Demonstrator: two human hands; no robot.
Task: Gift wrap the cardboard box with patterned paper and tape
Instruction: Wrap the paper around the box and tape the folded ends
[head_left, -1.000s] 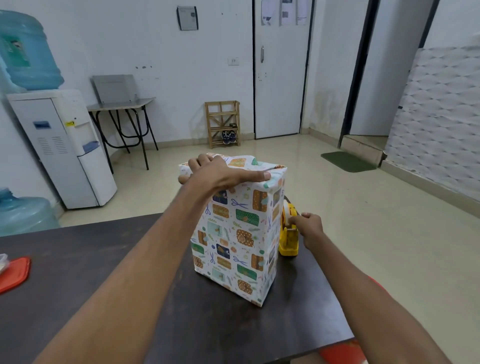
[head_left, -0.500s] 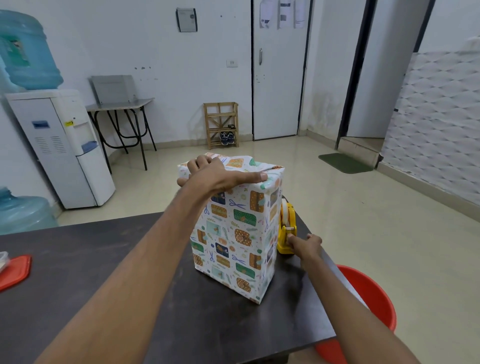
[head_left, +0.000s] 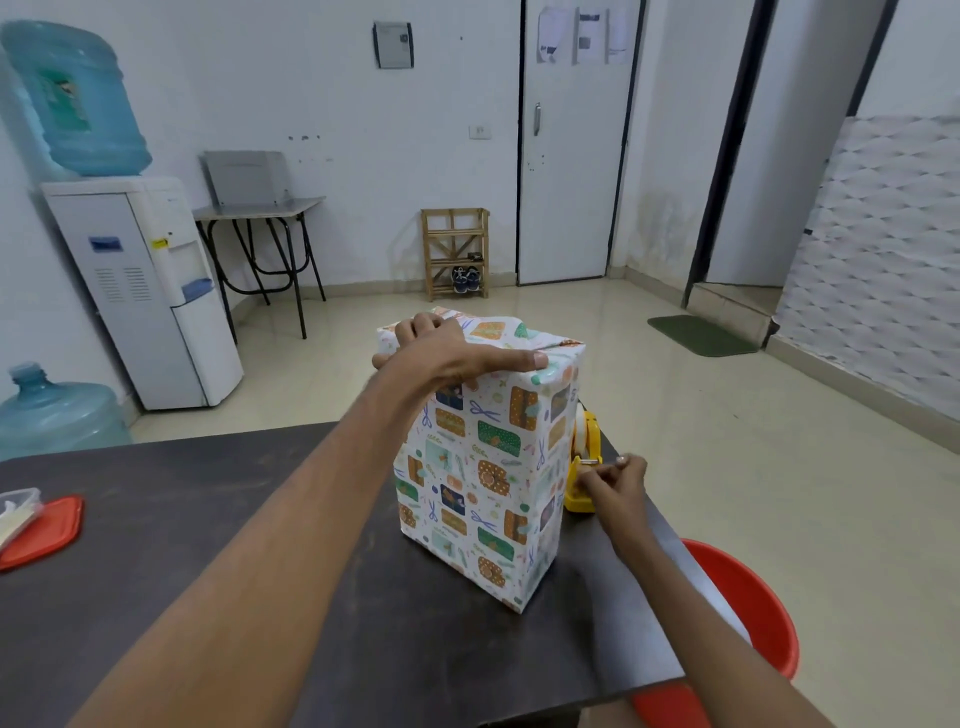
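Lid: a red lid (head_left: 44, 530) lay at the left edge of the dark table (head_left: 182, 545).
Left hand: the left hand (head_left: 447, 353) had its grip closed on the box top, thumb stretched along the near upper edge and fingers curled over the far side.
Box: the cardboard box (head_left: 545, 467) stood upright near the table's right end. It was fully covered in white patterned paper (head_left: 467, 499) printed with scissors and gift parcels, and the top folds were slightly rumpled.
Dispenser: a yellow tape dispenser (head_left: 584, 499) sat just beside the box's right face, loaded with white tape (head_left: 580, 434).
Right hand: the right hand (head_left: 615, 483) had its grip pinched on the tape at the cutter.
Tub: a red tub (head_left: 748, 608) stood on the floor past the table's right corner.
Change: a second earlier the right hand was at the dispenser's top; it had dropped to the front. The box and the left hand had stayed put.
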